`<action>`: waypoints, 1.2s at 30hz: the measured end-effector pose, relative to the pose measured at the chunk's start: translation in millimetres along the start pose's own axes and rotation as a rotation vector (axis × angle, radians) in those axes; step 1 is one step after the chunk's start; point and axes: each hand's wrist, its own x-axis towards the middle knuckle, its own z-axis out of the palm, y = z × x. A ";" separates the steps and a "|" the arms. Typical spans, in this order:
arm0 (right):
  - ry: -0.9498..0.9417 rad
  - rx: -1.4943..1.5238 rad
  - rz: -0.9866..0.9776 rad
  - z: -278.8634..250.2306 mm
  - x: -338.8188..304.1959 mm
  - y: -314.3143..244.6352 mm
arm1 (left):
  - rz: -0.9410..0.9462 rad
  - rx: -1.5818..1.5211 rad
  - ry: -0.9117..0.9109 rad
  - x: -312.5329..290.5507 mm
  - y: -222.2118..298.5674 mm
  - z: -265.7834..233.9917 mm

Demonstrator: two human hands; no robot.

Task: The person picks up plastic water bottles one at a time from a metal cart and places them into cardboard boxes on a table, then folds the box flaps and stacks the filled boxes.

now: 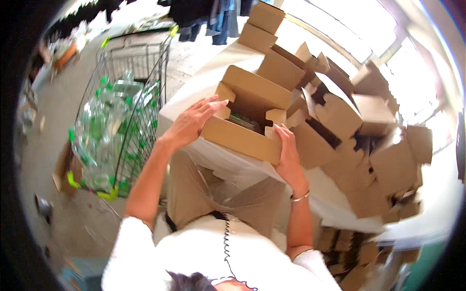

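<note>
An uncovered brown cardboard box [242,138] sits at the table's near edge, its flaps raised. Inside its dark interior lies a flat green-and-dark item [245,121], whose kind I cannot make out. My left hand [193,120] rests at the box's left end, fingers reaching over the small side flap. At the opposite end, my right hand [288,151] grips the near right corner, with fingertips up by the right flap. The box is held between both hands. Parts of the fingers and thumbs are hidden against the cardboard.
Several empty-looking cardboard boxes [335,109] are heaped along the right of the white-covered table [213,68]. To the left stands a wire shopping cart [162,63] full of clear bottles with green caps [104,121]. Stacked brown cartons [344,242] sit low at right.
</note>
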 end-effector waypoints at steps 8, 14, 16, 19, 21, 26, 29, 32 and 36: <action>0.215 0.537 0.446 21.0 30.2 21.3 | -0.361 -0.397 0.239 2.2 -14.6 13.7; 0.524 0.487 0.403 65.0 41.8 36.2 | -0.456 -0.337 0.462 41.7 17.6 27.1; 0.494 0.565 0.492 64.1 38.7 28.3 | -0.326 0.026 0.593 51.1 11.8 36.4; 0.457 0.619 0.517 61.1 41.3 30.0 | -0.344 -0.102 0.357 78.5 -18.0 36.7; 0.457 0.672 0.530 61.7 38.9 30.2 | -0.411 -0.317 0.295 95.0 -26.2 39.2; 0.450 0.767 0.571 59.7 39.0 29.8 | -0.446 -0.692 0.332 101.7 -30.5 44.6; 0.426 0.689 0.582 60.0 35.9 30.2 | -0.396 -0.933 0.332 86.3 -34.6 42.6; 0.433 0.731 0.568 55.5 38.5 17.0 | -0.427 -1.008 0.232 71.5 -41.5 45.4; 0.424 0.790 0.584 59.1 35.3 25.9 | -0.555 -0.556 0.523 73.4 -16.0 50.2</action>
